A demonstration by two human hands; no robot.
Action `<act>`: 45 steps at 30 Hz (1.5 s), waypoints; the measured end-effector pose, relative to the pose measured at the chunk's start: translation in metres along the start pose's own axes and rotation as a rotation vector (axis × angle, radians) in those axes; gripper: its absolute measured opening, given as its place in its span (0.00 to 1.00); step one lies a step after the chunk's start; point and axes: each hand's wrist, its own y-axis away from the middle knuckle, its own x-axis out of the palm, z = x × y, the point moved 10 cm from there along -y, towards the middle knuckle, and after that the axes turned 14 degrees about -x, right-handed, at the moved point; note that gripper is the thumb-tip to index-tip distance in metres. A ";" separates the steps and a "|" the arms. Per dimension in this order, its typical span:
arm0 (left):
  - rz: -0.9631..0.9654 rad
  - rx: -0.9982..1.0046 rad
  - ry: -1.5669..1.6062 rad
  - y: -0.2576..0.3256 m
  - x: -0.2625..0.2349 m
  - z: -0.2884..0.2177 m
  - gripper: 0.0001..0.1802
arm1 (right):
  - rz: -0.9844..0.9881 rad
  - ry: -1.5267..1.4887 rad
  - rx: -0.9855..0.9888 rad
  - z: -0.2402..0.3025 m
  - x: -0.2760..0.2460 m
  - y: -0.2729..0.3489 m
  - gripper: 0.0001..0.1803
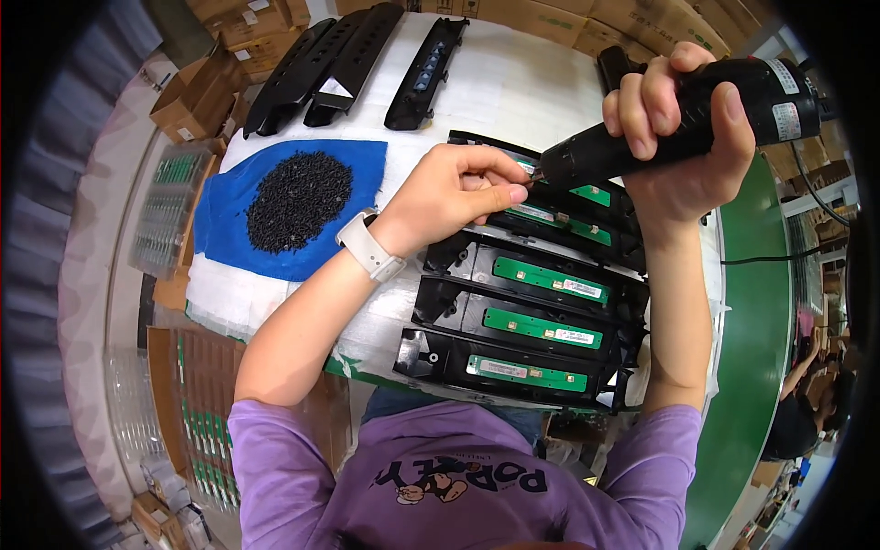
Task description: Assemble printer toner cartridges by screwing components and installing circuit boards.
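- The right hand point(683, 137) is clenched around a black electric screwdriver point(678, 124), its tip pointing toward eight o'clock onto the farthest black housing point(550, 183).
- The left hand point(454, 197), white watch point(369, 245) on the wrist, pinches something too small to tell right at the tip.
- More housings with green circuit boards point(550, 280) are stacked toward six o'clock.
- A pile of black screws point(298, 200) lies on a blue cloth point(220, 225) at nine o'clock of the hands.

The screwdriver's tip point(536, 176) is hidden behind the left hand point(454, 192). The heaped black screws point(298, 200) are too small to distinguish individually.
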 end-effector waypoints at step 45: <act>-0.258 0.044 0.362 0.008 -0.044 -0.009 0.11 | -0.085 0.371 0.014 -0.056 -0.015 0.000 0.12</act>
